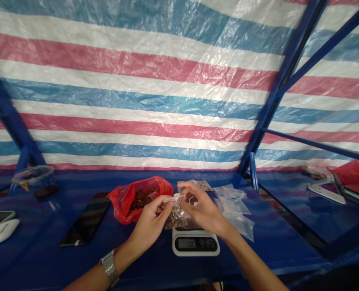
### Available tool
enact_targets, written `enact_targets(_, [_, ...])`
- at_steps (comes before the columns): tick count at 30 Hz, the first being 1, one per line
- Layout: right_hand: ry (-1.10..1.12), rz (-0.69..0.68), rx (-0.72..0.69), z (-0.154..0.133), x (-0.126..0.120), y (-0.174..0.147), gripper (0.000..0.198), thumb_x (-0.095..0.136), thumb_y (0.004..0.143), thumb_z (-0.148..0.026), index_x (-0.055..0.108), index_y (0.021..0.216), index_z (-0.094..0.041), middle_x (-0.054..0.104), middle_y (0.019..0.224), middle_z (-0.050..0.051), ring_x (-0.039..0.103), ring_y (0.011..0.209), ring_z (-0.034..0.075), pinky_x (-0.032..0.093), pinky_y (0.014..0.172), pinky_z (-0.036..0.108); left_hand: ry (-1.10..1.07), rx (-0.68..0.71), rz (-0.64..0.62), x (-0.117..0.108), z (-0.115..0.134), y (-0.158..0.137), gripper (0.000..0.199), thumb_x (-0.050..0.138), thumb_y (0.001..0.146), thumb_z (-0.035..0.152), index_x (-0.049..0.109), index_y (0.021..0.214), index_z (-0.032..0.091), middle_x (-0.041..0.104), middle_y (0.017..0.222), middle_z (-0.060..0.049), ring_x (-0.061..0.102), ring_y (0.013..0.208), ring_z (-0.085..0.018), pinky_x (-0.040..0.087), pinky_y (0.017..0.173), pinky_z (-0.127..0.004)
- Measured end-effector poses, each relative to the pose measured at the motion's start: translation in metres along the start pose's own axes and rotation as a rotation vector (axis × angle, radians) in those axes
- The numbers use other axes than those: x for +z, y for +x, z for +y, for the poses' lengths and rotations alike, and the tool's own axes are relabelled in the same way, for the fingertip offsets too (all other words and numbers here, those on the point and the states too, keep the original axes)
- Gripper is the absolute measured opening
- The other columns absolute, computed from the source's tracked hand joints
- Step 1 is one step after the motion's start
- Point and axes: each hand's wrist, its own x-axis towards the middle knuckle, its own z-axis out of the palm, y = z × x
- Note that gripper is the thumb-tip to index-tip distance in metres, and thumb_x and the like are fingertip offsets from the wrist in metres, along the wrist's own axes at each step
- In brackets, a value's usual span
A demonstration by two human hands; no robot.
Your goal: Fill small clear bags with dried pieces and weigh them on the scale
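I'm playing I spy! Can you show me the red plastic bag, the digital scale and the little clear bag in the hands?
Red plastic bag (pixel 121 208), head view: its outer wall.
Digital scale (pixel 196 243), head view: its black front panel.
Little clear bag (pixel 176 220), head view: its filled lower part.

On the white rectangular scale with a black panel (pixel 196 243), the digits are too blurred to read; just above it, a small clear plastic bag (pixel 176 220) holds brownish bits too indistinct to name; far left of it, a white rounded plastic object (pixel 2 233) is cut off; far right, crinkled red plastic (pixel 355 178) likewise.
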Motion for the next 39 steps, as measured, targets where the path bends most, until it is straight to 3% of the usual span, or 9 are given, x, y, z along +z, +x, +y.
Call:
enact_targets(6, [0.041,0.021,-0.064,0.000,0.008,0.000,0.031,0.060,0.087,-0.024,0.060,0.118,-0.024,0.060,0.085,-0.003,0.055,0.077,0.015,0.046,0.075,0.029,0.062,0.015,0.106,0.001,0.003,0.001,0.027,0.062,0.094,0.047,0.071,0.102,0.022,0.077,0.101,-0.004,0.070,0.094,-0.022,0.054,0.087,-0.031])
enact_targets(11, [0.024,0.015,-0.038,-0.001,0.008,-0.001,0.033,0.060,0.089,-0.028,0.060,0.122,-0.024,0.060,0.090,-0.001,0.055,0.078,0.015,0.046,0.076,0.030,-0.006,-0.033,0.097,0.003,0.005,0.005,0.031,0.061,0.094,0.050,0.070,0.101,0.021,0.076,0.093,-0.003,0.070,0.086,-0.022,0.054,0.069,-0.029])
enact_targets(16, [0.079,0.053,-0.002,0.005,0.007,-0.002,0.038,0.063,0.086,-0.031,0.059,0.124,-0.023,0.058,0.089,-0.002,0.054,0.076,0.015,0.043,0.072,0.030,-0.065,-0.050,0.084,0.006,0.006,0.007,0.034,0.062,0.093,0.051,0.068,0.103,0.020,0.076,0.095,-0.004,0.071,0.086,-0.022,0.054,0.067,-0.028])
enact_targets(29, [0.136,0.111,0.013,0.016,0.002,-0.003,0.040,0.064,0.085,-0.033,0.059,0.123,-0.022,0.058,0.086,-0.002,0.052,0.073,0.015,0.041,0.071,0.031,-0.076,-0.021,0.090,0.016,0.002,0.015,0.030,0.063,0.093,0.047,0.070,0.104,0.019,0.077,0.107,-0.007,0.073,0.096,-0.023,0.058,0.081,-0.030])
enact_targets(39, [0.183,0.142,0.053,0.025,-0.009,-0.010,0.043,0.067,0.083,-0.034,0.057,0.122,-0.021,0.060,0.086,-0.002,0.057,0.074,0.016,0.044,0.071,0.031,-0.045,-0.043,0.068,0.025,-0.002,0.021,0.031,0.065,0.090,0.048,0.070,0.100,0.019,0.076,0.100,-0.006,0.071,0.096,-0.024,0.056,0.086,-0.033])
